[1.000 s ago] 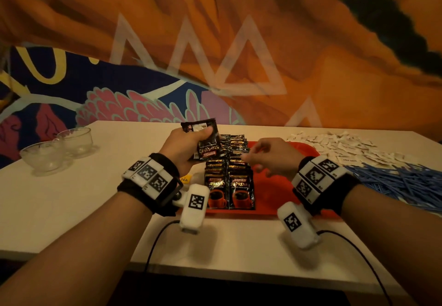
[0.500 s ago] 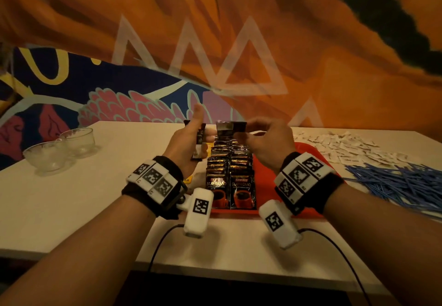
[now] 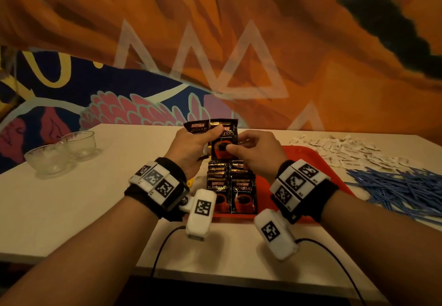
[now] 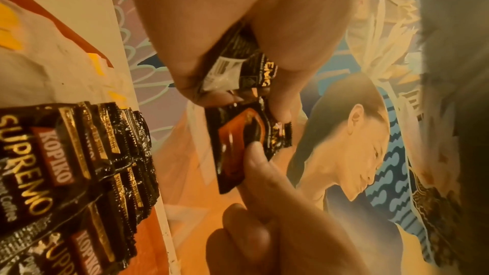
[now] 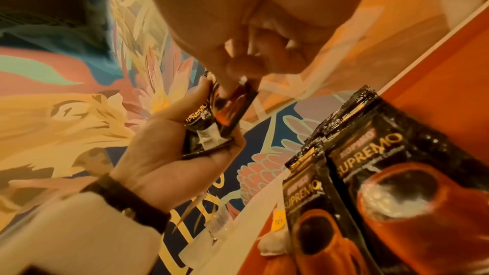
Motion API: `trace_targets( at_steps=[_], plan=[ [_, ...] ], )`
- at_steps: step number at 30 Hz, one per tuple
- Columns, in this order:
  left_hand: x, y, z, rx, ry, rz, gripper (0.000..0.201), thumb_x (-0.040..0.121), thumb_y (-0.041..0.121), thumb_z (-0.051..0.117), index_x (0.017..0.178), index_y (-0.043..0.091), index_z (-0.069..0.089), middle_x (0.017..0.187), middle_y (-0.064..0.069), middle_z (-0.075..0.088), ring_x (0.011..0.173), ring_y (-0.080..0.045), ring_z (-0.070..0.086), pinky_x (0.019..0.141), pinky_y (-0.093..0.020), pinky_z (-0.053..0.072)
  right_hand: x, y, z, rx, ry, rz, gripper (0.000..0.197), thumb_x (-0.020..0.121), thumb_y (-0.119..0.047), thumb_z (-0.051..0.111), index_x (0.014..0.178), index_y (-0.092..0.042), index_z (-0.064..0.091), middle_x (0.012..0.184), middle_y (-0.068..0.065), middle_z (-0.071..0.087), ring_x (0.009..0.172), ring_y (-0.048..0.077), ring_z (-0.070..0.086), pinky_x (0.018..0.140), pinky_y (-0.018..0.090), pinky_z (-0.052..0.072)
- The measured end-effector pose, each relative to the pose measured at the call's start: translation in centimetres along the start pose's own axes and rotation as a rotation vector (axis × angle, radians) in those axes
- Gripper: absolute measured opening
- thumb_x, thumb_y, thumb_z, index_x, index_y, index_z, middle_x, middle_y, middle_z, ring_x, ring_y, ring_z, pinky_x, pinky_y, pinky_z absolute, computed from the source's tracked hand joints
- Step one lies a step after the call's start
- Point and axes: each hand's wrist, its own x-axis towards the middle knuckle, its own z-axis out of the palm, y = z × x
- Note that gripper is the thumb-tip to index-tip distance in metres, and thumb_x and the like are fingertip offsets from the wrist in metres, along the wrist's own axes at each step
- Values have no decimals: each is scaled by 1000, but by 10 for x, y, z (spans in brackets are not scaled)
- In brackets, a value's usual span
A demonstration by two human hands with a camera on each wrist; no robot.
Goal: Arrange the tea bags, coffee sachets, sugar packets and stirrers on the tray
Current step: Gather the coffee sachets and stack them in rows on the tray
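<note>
1. In the head view, the left hand [image 3: 191, 146] is holding a small bunch of coffee sachets [image 3: 222, 138] upright above the far end of the red tray [image 3: 308, 162], thumb pressing on the front one.
2. The right hand [image 3: 256, 152] is pinching the lower part of the front sachet, thumb tip lying on the printed cup; the two hands are sitting close together on the same bunch.
3. Below both wrists, two rows of overlapping sachets [image 3: 230, 186] are lying on the tray.
4. The left wrist view is showing what the head view is hiding: the left fingers [image 4: 278, 91] curling behind the bunch, and a white label on a sachet's back.
5. The right wrist view is showing the left palm from below, and a yellow tea tag [image 5: 278, 221] lying just left of the rows.
6. Only the head view is taking in the white sugar packets [image 3: 344, 149] and blue stirrers [image 3: 401, 188] right of the right hand, and two glass bowls [image 3: 62, 152] well left of the left hand.
</note>
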Motion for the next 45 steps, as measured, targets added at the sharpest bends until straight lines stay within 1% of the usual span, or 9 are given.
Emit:
trace_targets(
  at_steps=[3, 8, 16, 19, 24, 27, 35, 41, 45],
  plan=[
    [4, 1, -1, 58, 43, 47, 22, 87, 18, 73, 102, 2, 68, 87, -12, 68, 71, -19, 62, 54, -24, 48, 2, -5, 0, 59, -38, 17, 8, 86, -13, 74, 89, -17, 68, 86, 9, 75, 64, 20, 73, 54, 29, 54],
    [7, 2, -3, 144, 102, 63, 4, 89, 9, 70, 92, 12, 71, 82, -4, 66, 69, -14, 54, 53, -25, 34, 6, 0, 2, 33, -3, -42, 13, 82, -7, 77, 84, -19, 73, 89, 5, 76, 81, 23, 74, 78, 43, 61],
    [4, 5, 5, 245, -1, 154, 19, 90, 5, 68, 103, 17, 70, 85, -4, 66, 79, -22, 62, 68, -32, 49, -3, -5, -2, -81, -33, -157, 7, 82, -28, 79, 85, -25, 73, 86, -8, 73, 84, 8, 69, 81, 25, 53],
    [2, 5, 8, 274, 14, 160, 18, 91, -2, 64, 100, 14, 67, 82, -3, 62, 71, -16, 60, 57, -20, 49, -3, -7, -2, -158, -39, -208, 12, 82, -28, 79, 75, -33, 71, 78, -15, 70, 82, 3, 64, 73, 16, 43],
    [2, 0, 4, 288, 69, 180, 10, 90, 9, 71, 94, 13, 64, 84, 0, 63, 81, -17, 63, 76, -35, 56, -5, -7, -2, -182, -68, -144, 8, 80, -27, 81, 75, -27, 74, 75, -10, 71, 76, 8, 65, 73, 25, 52],
    [6, -5, 1, 460, 157, 200, 19, 88, 17, 75, 94, 9, 59, 79, -2, 61, 72, -15, 60, 71, -30, 52, -9, -10, 0, -297, -168, -139, 10, 81, -27, 80, 75, -28, 72, 71, -16, 64, 67, -2, 55, 57, 8, 40],
    [7, -1, -12, 343, 262, -7, 27, 97, 38, 63, 105, 12, 60, 89, -4, 62, 67, -15, 56, 55, -26, 42, -14, 7, 2, -431, -356, 70, 10, 86, -27, 76, 79, -24, 68, 80, -2, 73, 70, 8, 67, 59, 20, 47],
    [8, 1, -21, 139, 327, -126, 8, 102, 23, 52, 98, 16, 54, 93, -8, 54, 71, -20, 58, 54, -29, 50, -18, 24, 10, -442, -452, 223, 15, 86, -24, 75, 80, -16, 65, 78, 1, 76, 80, 15, 74, 63, 25, 55],
    [8, -3, -23, 126, 331, -142, 13, 101, 16, 49, 113, 13, 51, 96, -9, 55, 73, -21, 62, 58, -34, 58, -19, 24, 15, -473, -467, 252, 17, 84, -23, 78, 80, -17, 62, 78, 2, 76, 78, 16, 73, 66, 29, 57]
  ],
)
